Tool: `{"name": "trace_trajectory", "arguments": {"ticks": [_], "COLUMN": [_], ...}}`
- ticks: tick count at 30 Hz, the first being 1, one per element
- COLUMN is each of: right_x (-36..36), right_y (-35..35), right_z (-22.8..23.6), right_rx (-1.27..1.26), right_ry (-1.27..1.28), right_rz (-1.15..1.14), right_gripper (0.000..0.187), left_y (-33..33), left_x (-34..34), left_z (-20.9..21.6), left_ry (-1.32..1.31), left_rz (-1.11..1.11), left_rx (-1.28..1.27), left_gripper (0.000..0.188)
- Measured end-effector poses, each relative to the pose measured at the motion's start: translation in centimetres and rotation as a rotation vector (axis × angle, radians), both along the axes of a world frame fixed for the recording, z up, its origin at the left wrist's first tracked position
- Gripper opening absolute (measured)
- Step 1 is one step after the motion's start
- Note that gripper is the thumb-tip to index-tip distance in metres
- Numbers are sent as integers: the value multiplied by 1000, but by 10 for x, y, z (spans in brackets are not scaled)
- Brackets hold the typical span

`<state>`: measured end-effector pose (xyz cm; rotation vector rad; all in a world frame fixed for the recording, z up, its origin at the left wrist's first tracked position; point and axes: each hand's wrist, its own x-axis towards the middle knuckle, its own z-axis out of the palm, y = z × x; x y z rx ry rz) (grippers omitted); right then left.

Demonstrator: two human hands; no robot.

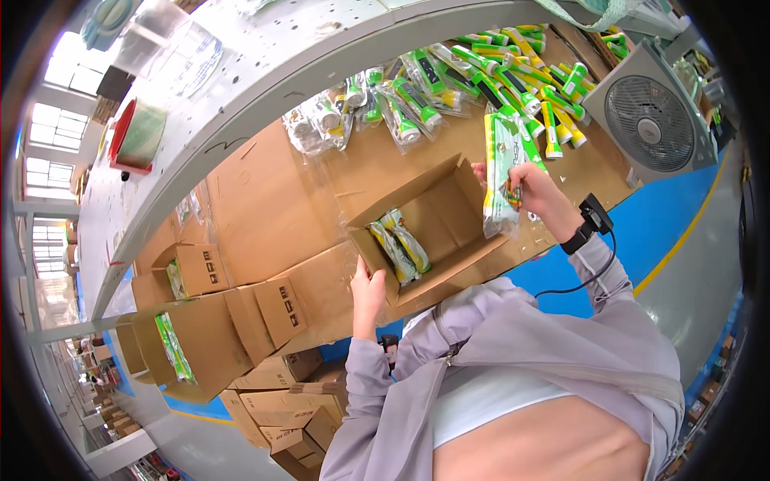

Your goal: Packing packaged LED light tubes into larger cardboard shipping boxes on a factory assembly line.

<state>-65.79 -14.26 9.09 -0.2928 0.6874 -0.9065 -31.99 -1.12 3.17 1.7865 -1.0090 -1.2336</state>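
An open cardboard box [449, 264] stands tilted on the table in front of me, with green and yellow bagged packs [399, 244] lying at its left end. My left hand [368, 293] is closed on the box's left end wall, thumb up along the outside. Above the box's right end, my right hand [533, 191] grips a bagged flashlight pack [499, 172], green and white in clear plastic. Fingertips show at the pack's far-left edge, the rest hidden behind it. Several small coloured bits show by the right hand's fingers; what they are I cannot make out.
Loose green and yellow flashlights [513, 80] pile up at the back right, with bagged ones [405, 108] left of them. A grey fan [651, 116] stands right. Open boxes [204, 345] holding packs are at left. A white perforated shelf [265, 48] arches over the table's far side.
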Motion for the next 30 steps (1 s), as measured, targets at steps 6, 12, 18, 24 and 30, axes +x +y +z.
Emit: {"name": "trace_trajectory", "arguments": {"ticks": [6, 12, 18, 24, 30], "right_x": [40, 96, 131, 159, 171], "right_y": [14, 7, 3, 9, 9], "right_z": [49, 33, -13, -91, -94], "right_rx": [-603, -1163, -1185, -886, -788], "right_ry": [667, 1424, 1823, 1795, 1700], "right_rz": [455, 890, 1177, 1061, 1019], "right_gripper": [37, 34, 35, 44, 44], "left_y": [-3, -1, 1, 0, 5], "left_x": [3, 5, 2, -2, 4], "left_z": [4, 9, 1, 6, -1], "left_ry": [-54, -106, -83, -91, -92], "left_rz": [-59, -81, -53, -82, -117], "left_rx": [-5, 20, -63, -13, -35], "left_gripper": [53, 56, 46, 58, 72]}}
